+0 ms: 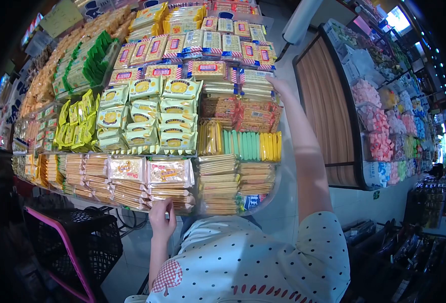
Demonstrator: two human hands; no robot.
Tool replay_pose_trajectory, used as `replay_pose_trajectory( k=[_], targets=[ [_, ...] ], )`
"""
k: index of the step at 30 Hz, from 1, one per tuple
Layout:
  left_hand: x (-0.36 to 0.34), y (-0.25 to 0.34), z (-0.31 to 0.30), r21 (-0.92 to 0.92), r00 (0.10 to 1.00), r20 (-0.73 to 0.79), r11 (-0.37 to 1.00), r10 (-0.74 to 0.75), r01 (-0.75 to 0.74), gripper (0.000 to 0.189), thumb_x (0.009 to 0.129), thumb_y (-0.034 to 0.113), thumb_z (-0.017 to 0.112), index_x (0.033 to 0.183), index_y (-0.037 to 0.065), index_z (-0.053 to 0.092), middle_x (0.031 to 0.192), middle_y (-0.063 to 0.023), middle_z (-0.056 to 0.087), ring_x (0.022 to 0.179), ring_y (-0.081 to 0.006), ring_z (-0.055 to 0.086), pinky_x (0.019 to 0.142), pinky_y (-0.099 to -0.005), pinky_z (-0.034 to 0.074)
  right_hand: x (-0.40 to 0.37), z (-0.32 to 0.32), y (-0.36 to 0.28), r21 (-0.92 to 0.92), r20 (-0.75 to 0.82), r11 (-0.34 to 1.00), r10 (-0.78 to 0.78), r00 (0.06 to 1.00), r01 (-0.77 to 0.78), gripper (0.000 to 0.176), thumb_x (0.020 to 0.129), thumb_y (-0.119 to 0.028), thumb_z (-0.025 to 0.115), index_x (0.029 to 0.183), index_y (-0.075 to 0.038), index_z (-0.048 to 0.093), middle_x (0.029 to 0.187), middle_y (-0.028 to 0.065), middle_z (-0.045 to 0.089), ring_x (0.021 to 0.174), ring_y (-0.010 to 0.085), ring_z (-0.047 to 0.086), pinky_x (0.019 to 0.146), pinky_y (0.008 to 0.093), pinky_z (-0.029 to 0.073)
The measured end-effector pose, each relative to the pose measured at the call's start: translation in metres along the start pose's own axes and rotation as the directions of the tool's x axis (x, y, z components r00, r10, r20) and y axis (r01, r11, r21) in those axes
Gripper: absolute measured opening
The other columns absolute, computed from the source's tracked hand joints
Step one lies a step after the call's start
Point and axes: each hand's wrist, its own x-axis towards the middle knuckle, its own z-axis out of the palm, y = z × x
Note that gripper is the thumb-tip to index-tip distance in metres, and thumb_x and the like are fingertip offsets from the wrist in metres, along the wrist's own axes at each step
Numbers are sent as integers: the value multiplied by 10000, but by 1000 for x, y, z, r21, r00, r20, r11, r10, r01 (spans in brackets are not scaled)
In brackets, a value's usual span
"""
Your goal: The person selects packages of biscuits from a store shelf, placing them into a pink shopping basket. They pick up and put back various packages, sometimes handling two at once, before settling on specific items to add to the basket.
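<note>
My left hand (pixel 163 218) is low at the front edge of the display, its fingers loosely curled. It is close to a stack of tan biscuit packs (pixel 170 195); no item shows in it. A white and red biscuit pack (pixel 170 172) lies on top of that stack. My right arm stretches far forward. My right hand (pixel 280 87) reaches the right edge of the display with fingers extended, against the side of a clear-wrapped cracker pack (pixel 256 77). Its fingertips are partly hidden, and the pack lies level on its stack.
Pale green cake packets (pixel 145 87) fill the middle, with yellow-green packets (pixel 76 121) further left. A black shopping basket (pixel 89 237) with a pink edge stands lower left. Across the aisle is a wood-panelled shelf (pixel 326 106) with pastel bagged goods (pixel 377 118).
</note>
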Motion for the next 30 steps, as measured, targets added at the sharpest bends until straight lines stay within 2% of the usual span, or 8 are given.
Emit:
replay_pose_trajectory(
  k=[6,8,12,15,20,24,27,30],
  targets=[
    [-1,4,1,-30,1000,-21,999,-18,17,210,695,-101,556,880,-2,567,674,-85,514,543,-180,501,523,-279,402,16,-6,5,-159,-118,986,31,993,-50,516,748,-389,660,1015,50,609,973,128,638,906,209,578,798,302,405],
    [-3,4,1,-19,999,-20,999,-33,33,204,684,-76,558,874,-4,578,663,-100,533,568,-238,525,535,-328,412,-18,-3,-17,34,-76,999,10,997,-7,466,749,-359,664,991,36,613,946,104,638,872,185,578,767,286,415],
    [-1,7,0,-11,999,-25,999,-31,30,209,676,-77,559,870,-3,578,658,-100,532,572,-242,527,535,-332,411,-33,-1,-25,208,-13,978,-15,1000,17,376,759,-330,657,965,-17,623,924,93,631,838,165,571,770,291,415],
    [-1,7,-1,-8,999,-29,1000,-23,23,218,664,-79,558,865,-1,577,655,-100,531,574,-244,528,535,-336,410,-41,3,-28,269,-94,963,7,996,18,313,721,-213,695,848,51,586,810,127,611,693,215,606,611,293,482],
    [2,13,0,-3,997,-48,998,57,-57,225,647,-80,559,857,1,576,651,-100,529,572,-243,527,536,-337,410,-56,2,-22,516,-72,855,-14,997,50,340,760,-207,661,985,7,523,888,103,580,804,190,585,659,308,481],
    [6,22,2,-25,997,-53,998,48,-49,196,670,-67,568,853,1,576,648,-100,527,570,-234,524,533,-324,409,-106,-6,-19,536,-169,839,-5,986,96,339,790,-201,635,1028,-6,490,953,100,579,846,187,579,702,308,473],
    [11,31,8,-109,999,-43,994,-22,17,131,719,-41,578,843,0,587,644,-88,537,557,-206,523,537,-292,412,-152,-9,-6,681,-103,718,-102,989,145,266,841,-162,576,1048,-32,471,1000,100,578,878,176,577,744,311,467],
    [16,44,20,-281,997,18,957,-74,76,203,760,-12,587,961,2,566,783,-81,585,638,-159,543,574,-252,427,-219,19,-5,784,-29,615,-102,994,86,241,868,-126,531,1079,-40,451,1033,94,575,958,184,569,782,333,469]
  ],
)
